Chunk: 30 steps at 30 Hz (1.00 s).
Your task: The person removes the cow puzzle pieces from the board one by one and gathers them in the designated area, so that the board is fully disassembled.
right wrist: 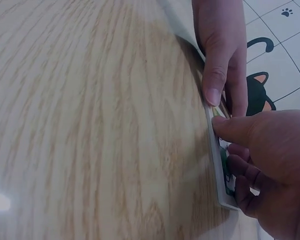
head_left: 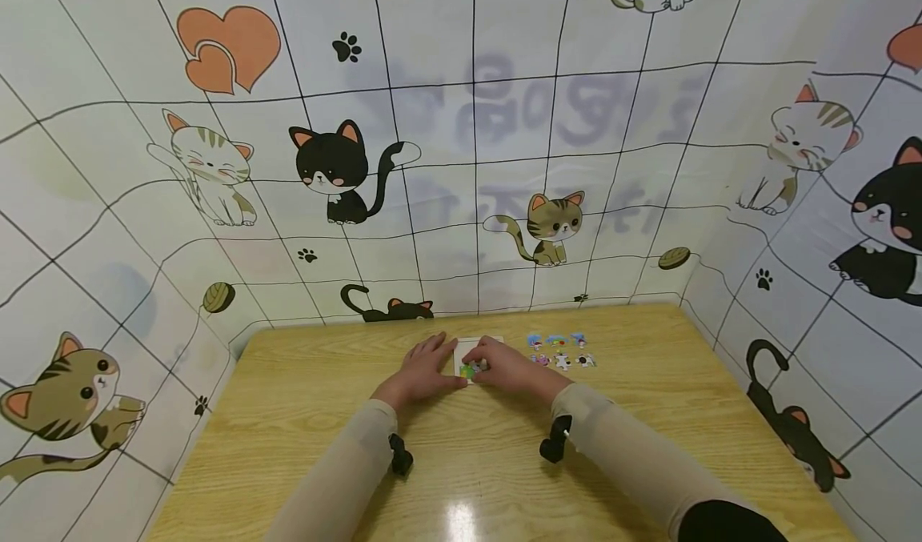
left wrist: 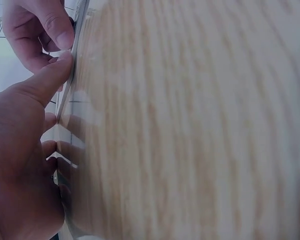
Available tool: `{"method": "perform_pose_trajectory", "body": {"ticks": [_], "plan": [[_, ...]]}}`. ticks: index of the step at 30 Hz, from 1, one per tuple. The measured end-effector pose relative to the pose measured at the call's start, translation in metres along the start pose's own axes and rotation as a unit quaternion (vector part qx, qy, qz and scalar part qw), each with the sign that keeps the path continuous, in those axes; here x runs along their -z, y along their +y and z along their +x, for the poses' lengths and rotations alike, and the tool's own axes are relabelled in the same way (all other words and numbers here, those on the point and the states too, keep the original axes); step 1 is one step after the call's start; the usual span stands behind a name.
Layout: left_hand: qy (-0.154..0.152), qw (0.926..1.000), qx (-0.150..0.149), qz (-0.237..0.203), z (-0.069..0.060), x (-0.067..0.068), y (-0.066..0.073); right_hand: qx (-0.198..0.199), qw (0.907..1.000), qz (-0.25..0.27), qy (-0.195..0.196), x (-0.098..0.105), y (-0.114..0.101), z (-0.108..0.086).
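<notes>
A small white-framed jigsaw puzzle tray (head_left: 464, 347) lies on the table between both hands. Green and yellow pieces (head_left: 467, 371) show in its near part. My left hand (head_left: 425, 368) rests against the tray's left side, its fingers spread and its thumb along the near edge. Over the tray's right part, my right hand (head_left: 507, 370) bends its fingers and thumb down onto a puzzle piece, mostly hidden beneath them. In the right wrist view, the right thumb and fingers (right wrist: 235, 125) touch the printed surface inside the white rim (right wrist: 217, 175), close to the left thumb.
Loose puzzle pieces (head_left: 562, 359) lie in two rows right of the tray, several in all. The wood-grain table (head_left: 302, 414) reaches back to a cat-printed cloth wall (head_left: 446, 206), which also hangs at both sides.
</notes>
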<state>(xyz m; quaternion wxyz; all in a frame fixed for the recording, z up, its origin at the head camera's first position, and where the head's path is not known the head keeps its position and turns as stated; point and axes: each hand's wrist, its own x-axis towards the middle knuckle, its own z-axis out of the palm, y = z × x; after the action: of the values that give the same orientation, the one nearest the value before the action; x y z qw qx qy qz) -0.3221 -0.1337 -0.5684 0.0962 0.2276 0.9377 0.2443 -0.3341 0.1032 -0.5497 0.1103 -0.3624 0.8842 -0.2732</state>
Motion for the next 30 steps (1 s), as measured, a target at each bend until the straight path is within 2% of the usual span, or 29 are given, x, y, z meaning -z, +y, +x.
{"method": "perform_pose_trajectory", "body": {"ticks": [13, 24, 30], "plan": [[0.008, 0.9999, 0.007, 0.007, 0.0024, -0.0054, -0.003, -0.004, 0.9995, 0.03, 0.003, 0.0024, -0.0012, 0.0007], [0.01, 0.9999, 0.003, -0.001, 0.0018, -0.004, -0.003, 0.013, 0.9995, 0.025, 0.015, -0.0008, 0.0037, 0.0022], [0.01, 0.9999, 0.006, 0.008, 0.0024, -0.0058, -0.0044, 0.017, 0.9985, 0.045, 0.027, -0.0041, 0.0056, 0.0019]]}}
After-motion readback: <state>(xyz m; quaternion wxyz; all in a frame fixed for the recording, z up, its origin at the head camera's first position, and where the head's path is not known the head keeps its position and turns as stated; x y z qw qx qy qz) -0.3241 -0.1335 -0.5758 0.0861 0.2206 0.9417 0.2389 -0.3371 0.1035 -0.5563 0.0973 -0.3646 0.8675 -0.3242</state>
